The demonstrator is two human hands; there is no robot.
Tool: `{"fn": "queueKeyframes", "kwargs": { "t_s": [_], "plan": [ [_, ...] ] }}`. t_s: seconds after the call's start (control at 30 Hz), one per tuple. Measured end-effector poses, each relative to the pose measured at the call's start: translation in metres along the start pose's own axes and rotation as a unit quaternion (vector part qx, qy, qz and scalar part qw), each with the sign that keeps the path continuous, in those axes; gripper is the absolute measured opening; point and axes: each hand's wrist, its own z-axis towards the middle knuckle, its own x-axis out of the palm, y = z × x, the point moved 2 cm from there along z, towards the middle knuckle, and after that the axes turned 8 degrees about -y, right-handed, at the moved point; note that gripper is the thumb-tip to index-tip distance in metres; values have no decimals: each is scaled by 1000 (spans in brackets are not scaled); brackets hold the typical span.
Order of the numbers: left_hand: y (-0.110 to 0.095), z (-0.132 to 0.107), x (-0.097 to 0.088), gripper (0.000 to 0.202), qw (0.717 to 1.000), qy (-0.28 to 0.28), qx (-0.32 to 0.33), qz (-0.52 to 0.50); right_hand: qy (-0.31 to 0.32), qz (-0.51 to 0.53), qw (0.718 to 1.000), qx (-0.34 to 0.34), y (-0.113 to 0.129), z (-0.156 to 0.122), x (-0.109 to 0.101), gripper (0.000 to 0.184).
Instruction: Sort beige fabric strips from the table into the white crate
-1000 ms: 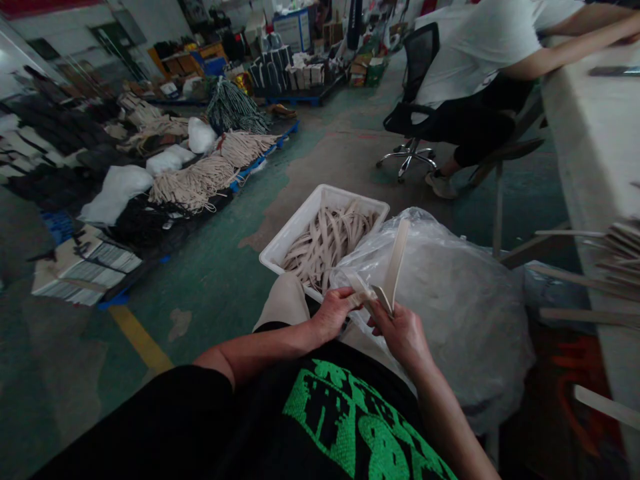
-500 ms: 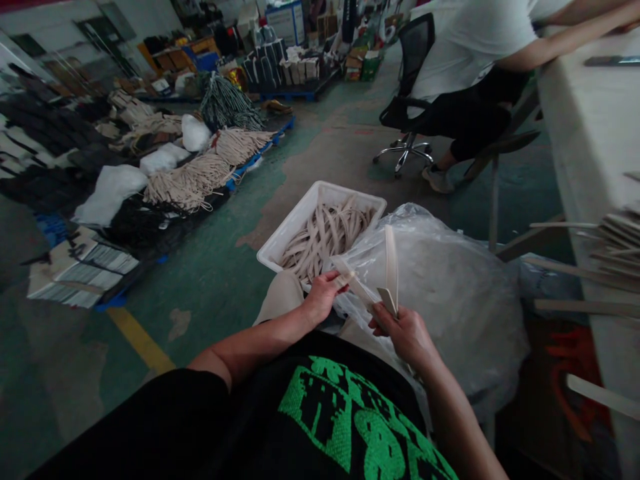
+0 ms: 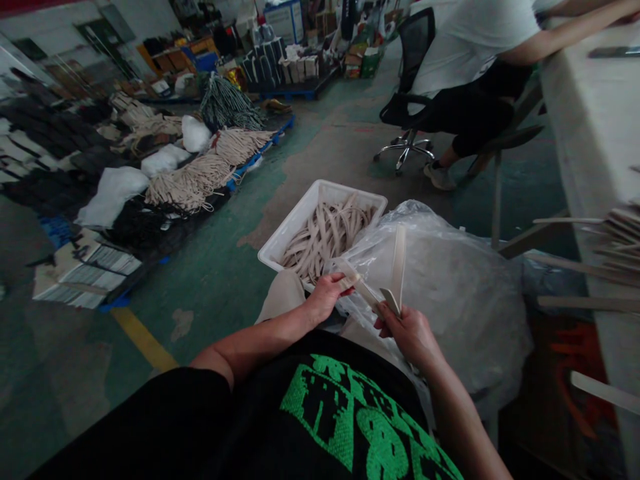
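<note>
A flat beige strap (image 3: 369,295) stretches between my two hands above my lap. My left hand (image 3: 327,297) is closed on one part of it, fingers pinching near a small pale patch. My right hand (image 3: 406,331) is closed round another part, with a short end and a longer upright length (image 3: 399,260) sticking up from the grip. Just beyond the hands stands a white plastic bin (image 3: 274,249) holding many beige straps (image 3: 325,233). A large clear plastic bag (image 3: 460,293) with pale contents bulges beside my right hand.
At right, a long table (image 3: 575,113) has strap ends (image 3: 585,303) hanging over its edge. A person (image 3: 475,53) sits on a black office chair (image 3: 417,60) at it. Bundled cords (image 3: 193,177) and white bags (image 3: 113,193) lie on pallets to the left.
Both hands and the strap have shifted slightly to the right. The upright length of strap leans a little more to the right. Both hands keep their grip.
</note>
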Motion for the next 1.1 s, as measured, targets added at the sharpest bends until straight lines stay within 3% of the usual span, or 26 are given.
{"fn": "queueKeyframes", "kwargs": {
  "t_s": [0.17, 0.3, 0.37, 0.43, 0.53, 0.63, 0.7, 0.77, 0.83, 0.97, 1.1],
  "plan": [
    [15, -7, 3, 50, 995, 46, -90, -26, -48, 66, 995, -49, 22, -3, 1, 50],
    [21, -4, -2, 46, 955, 125, -249, -107, 9, 125, 991, -55, 32, -12, -3, 60],
    [25, 4, -9, 49, 936, 103, -303, -148, 35, 132, 990, -38, 31, -19, -8, 59],
    [29, 18, -20, 50, 933, 4, -313, -178, 56, 136, 989, -17, 27, -27, -14, 59],
    [31, 38, -40, 34, 930, -169, -263, -193, 90, 134, 987, 13, 17, -38, -24, 60],
    [23, 48, -53, 15, 936, -232, -183, -191, 110, 129, 985, 39, 6, -43, -32, 63],
    [13, 50, -55, 13, 962, -209, -95, -146, 96, 132, 986, 48, 2, -43, -36, 64],
    [1, 51, -54, 19, 990, -135, 5, -33, 68, 139, 987, 52, 1, -40, -39, 66],
    [-9, 53, -51, 22, 992, -67, 70, 82, 44, 148, 987, 52, 4, -36, -39, 68],
    [-29, 65, -47, 25, 980, -64, 121, 144, 37, 160, 986, 27, 18, -28, -31, 67],
    [-43, 80, -42, 26, 968, -13, 147, 203, 59, 169, 984, 8, 27, -21, -14, 65]
  ]
}}
